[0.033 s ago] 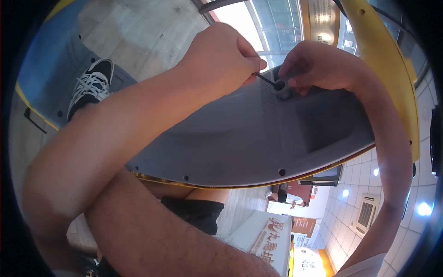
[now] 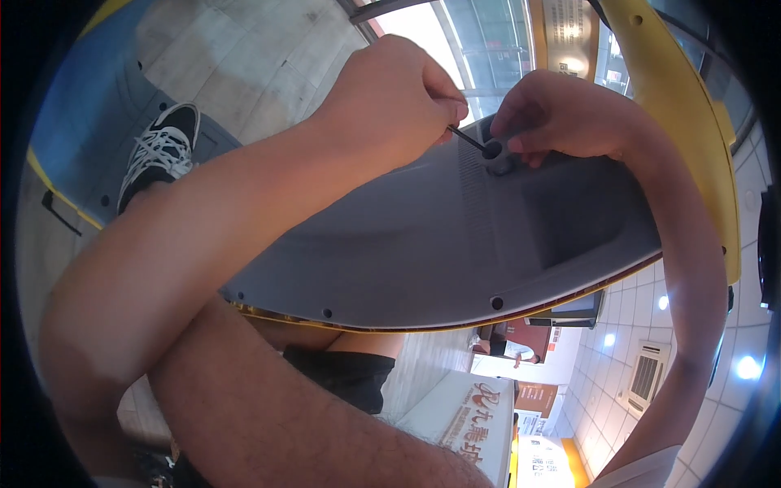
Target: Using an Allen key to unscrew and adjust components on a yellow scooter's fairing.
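My left hand (image 2: 394, 98) is closed, pinching a thin dark rod-like tool (image 2: 466, 138) between thumb and fingers. The rod slants down to the right, and its tip reaches a dark round hole (image 2: 492, 150) in a grey panel (image 2: 390, 236). Whether the tip sits inside the hole or only at its rim, I cannot tell. On the hole's other side is my right hand (image 2: 561, 118), its fingers curved and the thumb tip apart from the forefinger. Nothing shows between them. A small raised dark piece (image 2: 499, 167) lies just below the hole.
Yellow bodywork (image 2: 663, 73) rises behind my right wrist. Screw holes (image 2: 497, 303) line the panel's lower edge. At left, my shoe (image 2: 167, 142) rests on a grey-blue footboard (image 2: 81, 122). My bare leg (image 2: 301, 407) crosses below. A person (image 2: 517, 351) is far off.
My left hand has risen very slightly, and its fingers have shifted a little on the rod. My right hand stays in place.
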`<action>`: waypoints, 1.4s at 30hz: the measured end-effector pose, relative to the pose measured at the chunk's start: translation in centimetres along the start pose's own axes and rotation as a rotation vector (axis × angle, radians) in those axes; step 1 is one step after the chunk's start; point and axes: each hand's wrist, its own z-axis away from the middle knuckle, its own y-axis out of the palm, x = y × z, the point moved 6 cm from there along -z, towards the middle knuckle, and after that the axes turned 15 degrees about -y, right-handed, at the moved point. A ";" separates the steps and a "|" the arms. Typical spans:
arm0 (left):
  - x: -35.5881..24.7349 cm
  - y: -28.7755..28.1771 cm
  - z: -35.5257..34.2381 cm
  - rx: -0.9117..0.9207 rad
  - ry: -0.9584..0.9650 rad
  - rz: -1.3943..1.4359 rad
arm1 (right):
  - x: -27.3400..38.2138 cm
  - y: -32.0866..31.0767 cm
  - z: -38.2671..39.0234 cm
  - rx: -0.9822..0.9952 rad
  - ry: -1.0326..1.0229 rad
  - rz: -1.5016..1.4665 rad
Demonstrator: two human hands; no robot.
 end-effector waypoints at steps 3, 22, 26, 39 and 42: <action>-0.5 0.0 -0.6 -0.068 0.133 0.048 | 0.0 0.0 -0.1 -0.006 -0.013 0.003; 0.1 -0.3 -2.0 0.105 0.053 0.203 | -0.1 0.1 -0.2 0.065 -0.008 0.135; -0.1 0.7 -2.2 0.187 0.196 0.225 | -0.3 0.0 -0.1 0.028 -0.015 0.117; -2.3 2.3 0.5 -0.194 0.595 -0.594 | 0.0 0.1 -0.4 0.147 0.064 0.241; -1.5 1.9 -0.4 -0.134 0.873 -0.622 | 0.5 0.1 -0.4 0.058 -0.031 0.204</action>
